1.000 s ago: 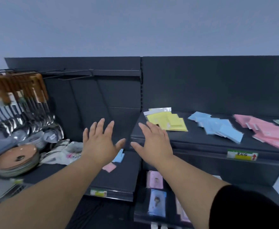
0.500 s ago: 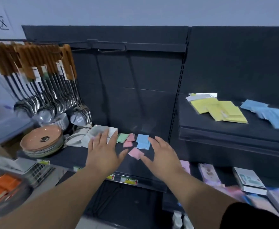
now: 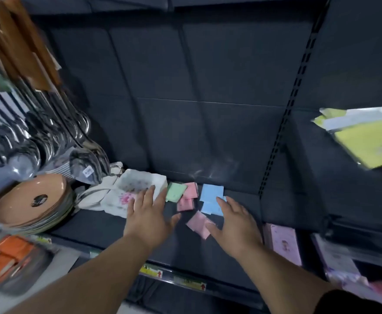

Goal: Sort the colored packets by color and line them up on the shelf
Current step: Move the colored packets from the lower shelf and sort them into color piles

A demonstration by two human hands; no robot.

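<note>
On the dark metal shelf (image 3: 95, 225) a green paper packet (image 3: 175, 191), pink paper packets (image 3: 191, 196) and blue paper packets (image 3: 211, 196) lie clustered, with the left hand (image 3: 149, 214) and right hand (image 3: 235, 225) above it, fingers spread, holding nothing.

Taking the loose packets (image 3: 211, 193) as the mark: above them the bay stands open up to the back panel (image 3: 196, 132), so a hand can come in from the front or from overhead. In front of them, bare shelf (image 3: 99, 225) runs to the price-label rail (image 3: 174, 277). Just left of them lies a white cloth bundle (image 3: 138, 180). Further left, a stack of plates (image 3: 34, 200) and hanging ladles (image 3: 49, 137) crowd that side. Right of them, the slotted post (image 3: 282, 141) and the raised shelf (image 3: 310, 196) wall off the bay. The left hand (image 3: 147, 214) and right hand (image 3: 235, 223), fingers spread, take up the space at their front edge.
</note>
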